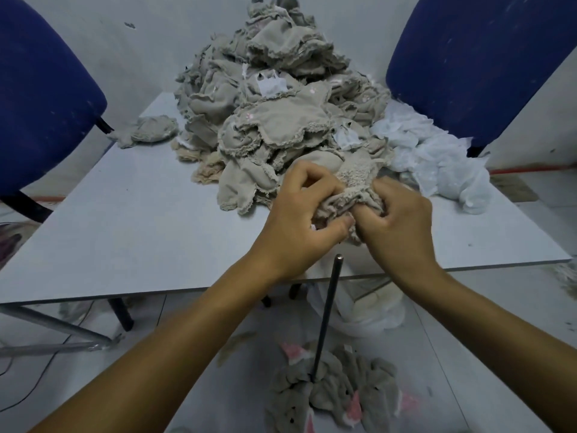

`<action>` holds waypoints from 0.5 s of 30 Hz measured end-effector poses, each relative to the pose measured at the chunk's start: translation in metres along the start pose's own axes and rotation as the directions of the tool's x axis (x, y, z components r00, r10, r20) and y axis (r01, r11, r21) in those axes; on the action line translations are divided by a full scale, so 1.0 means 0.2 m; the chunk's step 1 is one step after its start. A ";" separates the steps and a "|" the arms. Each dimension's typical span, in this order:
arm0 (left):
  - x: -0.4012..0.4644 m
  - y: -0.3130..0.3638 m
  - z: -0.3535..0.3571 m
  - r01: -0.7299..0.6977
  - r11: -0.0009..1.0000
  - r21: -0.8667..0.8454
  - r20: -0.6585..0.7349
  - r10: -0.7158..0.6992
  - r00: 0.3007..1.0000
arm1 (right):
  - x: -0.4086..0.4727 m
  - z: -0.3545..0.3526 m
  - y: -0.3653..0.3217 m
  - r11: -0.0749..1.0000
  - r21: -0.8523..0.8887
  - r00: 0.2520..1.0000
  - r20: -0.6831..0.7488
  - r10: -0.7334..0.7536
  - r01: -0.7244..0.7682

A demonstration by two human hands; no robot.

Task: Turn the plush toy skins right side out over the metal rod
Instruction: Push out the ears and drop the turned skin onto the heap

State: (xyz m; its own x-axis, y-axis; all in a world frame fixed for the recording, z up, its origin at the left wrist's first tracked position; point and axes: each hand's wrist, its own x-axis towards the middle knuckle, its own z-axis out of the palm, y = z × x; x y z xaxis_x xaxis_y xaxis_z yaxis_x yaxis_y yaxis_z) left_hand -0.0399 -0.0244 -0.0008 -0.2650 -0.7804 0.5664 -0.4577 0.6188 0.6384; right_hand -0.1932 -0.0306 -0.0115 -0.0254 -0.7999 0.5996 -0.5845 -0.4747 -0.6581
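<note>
Head view: While both my hands work above the near table edge, a bunched beige plush toy skin [349, 195] sits gripped between them.
Left hand: my left hand [299, 220] has its fingers curled into the skin's folds, thumb pressed against the fabric.
Right hand: my right hand [399, 220] pinches the other side, fingers clenched on the fleece.
Rod: a thin dark metal rod [327, 314] stands upright just below my hands, its tip bare.
Floor: a heap of grey plush skins with pink ears [337, 392] lies around the rod's base.
Table: the white table [125, 214] carries a tall mound of beige inside-out skins [274, 110], with crumpled clear plastic bags [437, 164] beside it.
Backdrop: two blue upholstered chairs [474, 57] flank the table.
</note>
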 end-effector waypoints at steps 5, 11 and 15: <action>0.07 -0.04 -0.02 0.097 0.991 -0.088 0.080 -0.090 0.993 | 0.09 -0.02 0.03 0.956 0.195 0.950 0.268 0.161 -0.217; 0.07 -0.15 -0.01 0.302 0.952 -0.054 -0.076 -0.305 0.949 | 0.08 -0.09 0.07 0.934 0.261 0.717 0.697 -0.006 -0.246; 0.09 -0.12 0.07 0.404 0.899 -0.168 0.004 -0.410 0.912 | 0.05 -0.06 0.08 0.975 0.159 0.891 0.449 0.071 -0.158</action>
State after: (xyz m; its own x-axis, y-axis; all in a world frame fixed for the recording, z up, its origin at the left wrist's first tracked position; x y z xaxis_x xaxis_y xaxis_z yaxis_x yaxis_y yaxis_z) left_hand -0.0457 -0.0553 -0.0138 -0.0575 -0.9657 0.2533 -0.3760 0.2560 0.8906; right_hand -0.2127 -0.0428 -0.0111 0.2999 -0.9111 0.2827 -0.4365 -0.3945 -0.8086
